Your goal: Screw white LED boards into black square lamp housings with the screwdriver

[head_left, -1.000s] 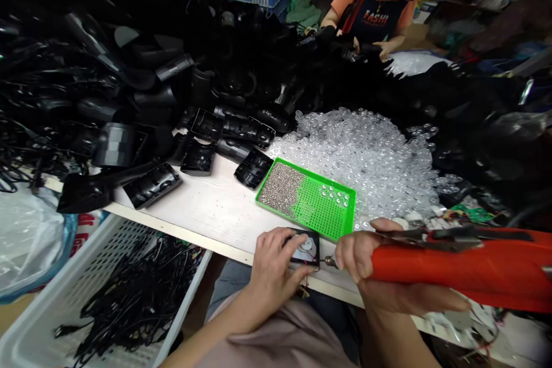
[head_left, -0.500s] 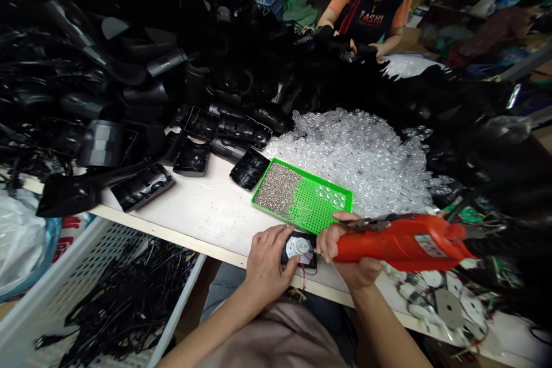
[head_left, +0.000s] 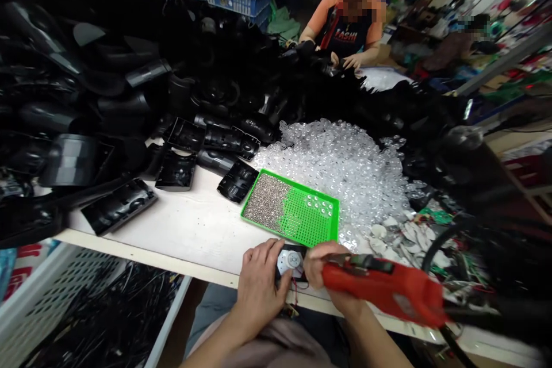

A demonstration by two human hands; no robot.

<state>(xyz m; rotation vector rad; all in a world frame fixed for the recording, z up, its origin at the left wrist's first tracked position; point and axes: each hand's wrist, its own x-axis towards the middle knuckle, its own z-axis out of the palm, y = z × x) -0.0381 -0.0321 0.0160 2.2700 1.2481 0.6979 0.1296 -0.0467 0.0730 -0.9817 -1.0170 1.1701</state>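
Note:
At the table's front edge lies a small black housing with a pale round motor [head_left: 292, 261] on it and thin red wires hanging down. My left hand [head_left: 261, 276] grips this housing from its left side, thumb in front and fingers behind. My right hand [head_left: 328, 273] is wrapped round a red electric screwdriver [head_left: 383, 287], which lies nearly level with its front end toward the housing; my fingers hide its tip. Just beyond both hands sits a green tray [head_left: 248, 215], with many small screws [head_left: 267, 201] at its left and a few clear rings [head_left: 319, 205] at its right.
A heap of clear plastic rings [head_left: 345, 155] lies behind the tray. Black plastic shells [head_left: 121, 204] are piled to the left and back. White and green parts [head_left: 409, 241] lie at right. A white crate [head_left: 77, 276] of black cables stands below left. A co-worker [head_left: 347, 29] sits opposite.
The view has shifted, so most things sit further left and lower. The screwdriver has rolled and its rear end tilts lower. My left hand keeps its hold on the housing.

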